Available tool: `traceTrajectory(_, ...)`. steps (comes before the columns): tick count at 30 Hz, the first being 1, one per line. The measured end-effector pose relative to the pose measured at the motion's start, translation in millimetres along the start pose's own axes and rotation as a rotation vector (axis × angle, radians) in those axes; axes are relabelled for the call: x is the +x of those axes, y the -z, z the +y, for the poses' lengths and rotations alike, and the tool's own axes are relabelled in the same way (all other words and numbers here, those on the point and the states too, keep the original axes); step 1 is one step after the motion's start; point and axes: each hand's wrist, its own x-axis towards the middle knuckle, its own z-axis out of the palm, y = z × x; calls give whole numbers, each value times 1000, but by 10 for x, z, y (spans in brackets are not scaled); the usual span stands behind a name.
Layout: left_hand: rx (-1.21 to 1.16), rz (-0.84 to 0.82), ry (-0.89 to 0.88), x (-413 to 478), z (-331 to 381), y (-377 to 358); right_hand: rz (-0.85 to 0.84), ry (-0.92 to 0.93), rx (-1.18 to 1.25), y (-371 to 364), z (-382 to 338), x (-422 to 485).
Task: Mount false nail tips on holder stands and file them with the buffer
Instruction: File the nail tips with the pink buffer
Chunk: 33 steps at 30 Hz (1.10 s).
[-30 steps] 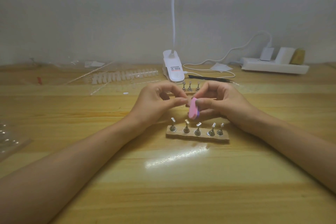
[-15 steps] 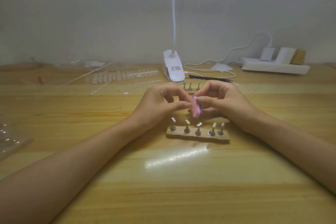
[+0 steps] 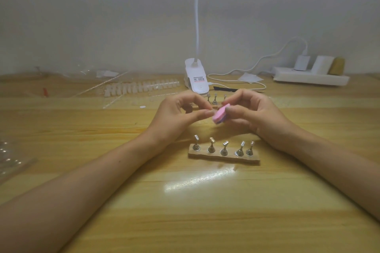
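My right hand [image 3: 255, 115] holds a pink buffer [image 3: 221, 114] with a purple underside between thumb and fingers, above the table. My left hand [image 3: 176, 117] is pinched shut on a small false nail tip pressed against the buffer's left end; the fingertips hide most of the tip. Just in front of both hands lies a wooden holder stand [image 3: 224, 157] with several bare metal pegs. A second holder stand [image 3: 214, 100] shows behind the hands, partly hidden. A strip of false nail tips [image 3: 141, 87] lies at the back left.
A white clip lamp [image 3: 196, 76] stands behind the hands, its cable running to a power strip [image 3: 308, 77] at the back right. A black tool [image 3: 224, 89] lies near the lamp. Clear plastic packaging [image 3: 12, 158] sits at the left edge.
The buffer has tilted from nearly upright to flatter and swung left against my left fingertips. Both hands stay in about the same place.
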Motion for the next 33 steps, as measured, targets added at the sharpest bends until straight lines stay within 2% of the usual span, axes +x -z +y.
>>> traceTrajectory(2,8,-7,-12,-2,9,-6,-65,-3,-52,-14,-3,-14)
traceTrajectory(6,46,-35,-52,-8,21,-13,129,35,89,11,-20,12)
traceTrajectory(9,82,-28,-83,-15,21,-11,15,-3,-43,9,-6,4)
traceTrajectory(13,79,-8,-101,-18,17,-13,62,9,3,23,-11,5)
traceTrajectory(17,76,13,-96,-10,18,-8,-49,21,-72,4,2,-23)
traceTrajectory(22,98,-33,-81,-3,35,-16,137,76,25,8,-32,-3)
traceTrajectory(24,70,-34,-52,1,29,-8,87,56,-45,11,-25,-24)
traceTrajectory(27,0,-38,12,-4,15,12,-150,41,-175,-32,-18,-78)
traceTrajectory(28,-18,-43,30,-5,12,16,-149,67,-278,-35,-25,-87)
traceTrajectory(31,-74,-43,76,-9,9,32,37,234,-731,-2,-82,-91)
traceTrajectory(33,-115,-39,94,-14,11,48,93,331,-809,-1,-155,-124)
